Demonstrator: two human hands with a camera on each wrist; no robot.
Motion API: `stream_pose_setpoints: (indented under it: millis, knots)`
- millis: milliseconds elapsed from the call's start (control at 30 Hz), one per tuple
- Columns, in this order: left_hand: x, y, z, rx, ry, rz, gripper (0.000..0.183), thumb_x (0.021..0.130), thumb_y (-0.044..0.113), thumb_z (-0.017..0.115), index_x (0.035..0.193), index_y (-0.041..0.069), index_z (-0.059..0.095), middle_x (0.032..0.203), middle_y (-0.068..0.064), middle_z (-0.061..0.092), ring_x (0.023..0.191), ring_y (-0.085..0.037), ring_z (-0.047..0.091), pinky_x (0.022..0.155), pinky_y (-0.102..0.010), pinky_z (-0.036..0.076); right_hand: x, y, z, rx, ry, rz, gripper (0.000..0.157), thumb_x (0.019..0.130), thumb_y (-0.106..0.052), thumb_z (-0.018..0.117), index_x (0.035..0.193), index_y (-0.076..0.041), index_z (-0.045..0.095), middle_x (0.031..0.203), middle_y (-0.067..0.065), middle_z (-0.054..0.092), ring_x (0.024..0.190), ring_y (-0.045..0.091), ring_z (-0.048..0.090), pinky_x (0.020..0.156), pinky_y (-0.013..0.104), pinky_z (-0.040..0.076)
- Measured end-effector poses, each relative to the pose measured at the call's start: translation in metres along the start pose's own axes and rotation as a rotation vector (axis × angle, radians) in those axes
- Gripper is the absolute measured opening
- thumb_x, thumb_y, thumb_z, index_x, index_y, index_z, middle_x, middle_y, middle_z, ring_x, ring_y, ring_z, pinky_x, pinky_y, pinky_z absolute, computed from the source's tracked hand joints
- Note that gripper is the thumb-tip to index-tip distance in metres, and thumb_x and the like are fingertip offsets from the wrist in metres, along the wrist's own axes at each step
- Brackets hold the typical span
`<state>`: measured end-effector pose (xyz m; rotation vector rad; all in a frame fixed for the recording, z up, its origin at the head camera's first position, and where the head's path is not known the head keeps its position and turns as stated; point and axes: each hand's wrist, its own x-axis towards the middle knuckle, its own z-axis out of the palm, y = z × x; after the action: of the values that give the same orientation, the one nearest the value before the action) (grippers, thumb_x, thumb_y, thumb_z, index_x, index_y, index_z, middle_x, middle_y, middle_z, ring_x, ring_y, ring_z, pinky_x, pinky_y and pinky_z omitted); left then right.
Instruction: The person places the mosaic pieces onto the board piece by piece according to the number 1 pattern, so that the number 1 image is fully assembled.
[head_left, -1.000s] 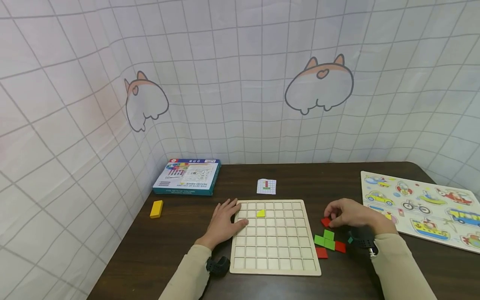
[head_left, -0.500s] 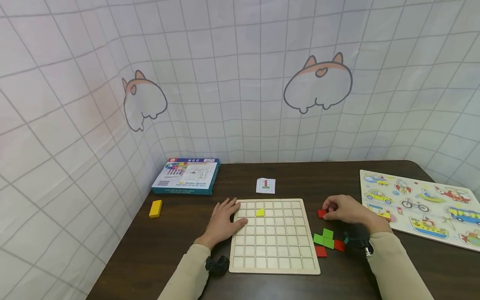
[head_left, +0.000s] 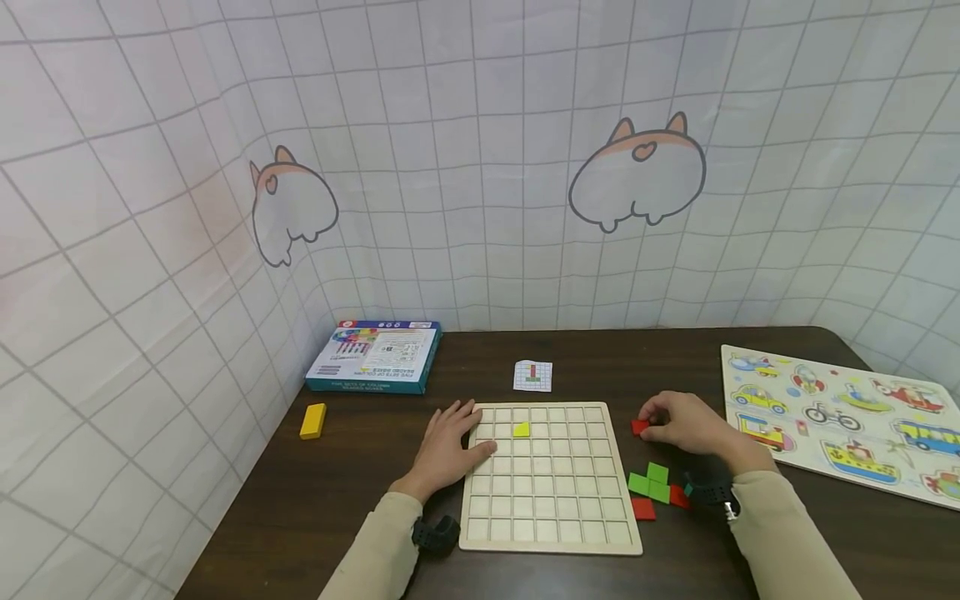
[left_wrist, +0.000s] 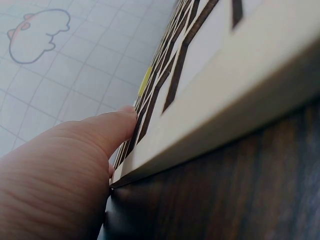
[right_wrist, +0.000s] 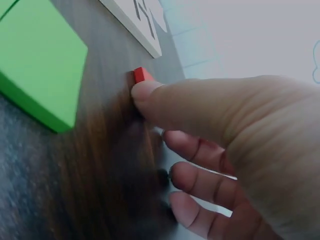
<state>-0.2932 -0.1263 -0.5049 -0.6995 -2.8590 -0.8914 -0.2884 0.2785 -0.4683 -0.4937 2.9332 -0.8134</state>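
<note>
My left hand [head_left: 447, 448] rests on the left edge of a pale wooden grid board [head_left: 555, 483], its fingers straight and the thumb laid over the rim. One yellow tile [head_left: 521, 430] sits in a cell near the board's top. Right of the board, my right hand [head_left: 686, 423] pinches a small red square tile [head_left: 639, 427] between thumb and fingers, close over the table. In the right wrist view the thumb covers most of that red tile [right_wrist: 141, 74]. Below the right hand lie several green tiles [head_left: 649, 483] and two more red tiles, one [head_left: 642, 509] beside the board's edge.
A small paper card [head_left: 532, 376] with a red and green pattern lies behind the board. At the back left is a flat box [head_left: 375, 357], with a yellow block [head_left: 312, 421] in front. A picture puzzle board [head_left: 840, 417] lies at the right.
My right hand has moved left and slightly away from me, bringing the red tile from beside the green tiles toward the board. The left hand has stayed in place.
</note>
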Motion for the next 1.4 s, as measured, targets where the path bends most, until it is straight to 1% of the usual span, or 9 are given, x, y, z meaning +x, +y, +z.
stream_pose_setpoints:
  millis: [133,233,433,567,700,900,1167,1300,1400]
  knots:
    - [0.001,0.0,0.002,-0.008,-0.005,0.017,0.067,0.094,0.048,0.061,0.145,0.006,0.048,0.155,-0.011,0.035,0.146,-0.034,0.024,0.119,-0.057,0.009,0.001,-0.001,0.002,-0.012,0.027,0.012,0.017,0.085,-0.02,0.077,0.097,-0.012,0.071,0.093,-0.001,0.065,0.082,0.017,0.054,0.076,0.039,0.051]
    - [0.002,0.001,0.003,-0.006,-0.016,0.008,0.068,0.094,0.049,0.061,0.146,0.007,0.047,0.156,-0.01,0.034,0.147,-0.033,0.023,0.12,-0.056,0.007,0.001,-0.002,0.003,0.002,0.043,0.008,0.017,0.085,-0.02,0.076,0.099,-0.011,0.071,0.095,0.0,0.066,0.083,0.017,0.055,0.077,0.04,0.052]
    - [0.003,0.002,0.003,0.005,-0.014,0.0,0.069,0.092,0.049,0.063,0.145,0.008,0.047,0.156,-0.009,0.035,0.147,-0.032,0.023,0.12,-0.056,0.008,0.003,-0.009,0.007,0.007,0.105,-0.042,0.019,0.088,-0.02,0.074,0.103,-0.01,0.072,0.098,0.001,0.068,0.081,0.014,0.058,0.072,0.035,0.052]
    - [0.004,0.003,0.002,0.007,-0.015,-0.005,0.07,0.092,0.05,0.064,0.146,0.008,0.047,0.156,-0.009,0.034,0.147,-0.032,0.022,0.12,-0.055,0.007,0.005,-0.017,0.008,0.005,0.138,-0.053,0.023,0.089,-0.022,0.073,0.108,-0.009,0.072,0.101,0.003,0.068,0.08,0.014,0.056,0.069,0.033,0.051]
    - [0.005,0.003,0.001,-0.002,-0.018,-0.009,0.073,0.09,0.052,0.065,0.146,0.008,0.047,0.156,-0.009,0.034,0.147,-0.032,0.022,0.12,-0.055,0.006,0.007,-0.025,0.008,0.015,0.141,-0.067,0.025,0.089,-0.021,0.073,0.11,-0.008,0.071,0.102,0.004,0.067,0.078,0.014,0.053,0.066,0.03,0.049]
    - [0.006,0.003,0.001,0.006,-0.036,-0.024,0.08,0.086,0.059,0.065,0.147,0.01,0.046,0.156,-0.008,0.035,0.147,-0.031,0.021,0.12,-0.054,0.006,0.01,-0.034,0.013,0.036,0.143,-0.097,0.023,0.087,-0.017,0.075,0.108,-0.008,0.072,0.098,0.001,0.065,0.071,0.014,0.049,0.059,0.027,0.044]
    - [0.001,0.002,0.0,-0.014,-0.018,-0.038,0.08,0.085,0.057,0.068,0.146,0.009,0.047,0.154,-0.008,0.037,0.147,-0.031,0.023,0.12,-0.054,0.007,0.016,-0.049,0.028,0.06,0.12,-0.119,0.023,0.087,-0.016,0.075,0.109,-0.011,0.072,0.096,-0.003,0.063,0.071,0.012,0.048,0.059,0.025,0.044]
    - [0.0,0.002,-0.001,-0.008,-0.012,-0.029,0.079,0.085,0.057,0.067,0.145,0.009,0.048,0.154,-0.008,0.038,0.146,-0.032,0.023,0.12,-0.055,0.007,0.018,-0.059,0.036,0.084,0.088,-0.104,0.022,0.088,-0.018,0.074,0.108,-0.012,0.072,0.093,-0.004,0.061,0.07,0.013,0.048,0.056,0.025,0.044]
    - [0.0,0.002,-0.002,-0.009,-0.008,-0.029,0.079,0.085,0.057,0.067,0.145,0.009,0.048,0.154,-0.008,0.038,0.146,-0.032,0.024,0.12,-0.054,0.008,0.019,-0.064,0.04,0.078,0.079,-0.099,0.02,0.089,-0.018,0.074,0.108,-0.013,0.072,0.095,-0.005,0.062,0.071,0.012,0.05,0.058,0.025,0.045]
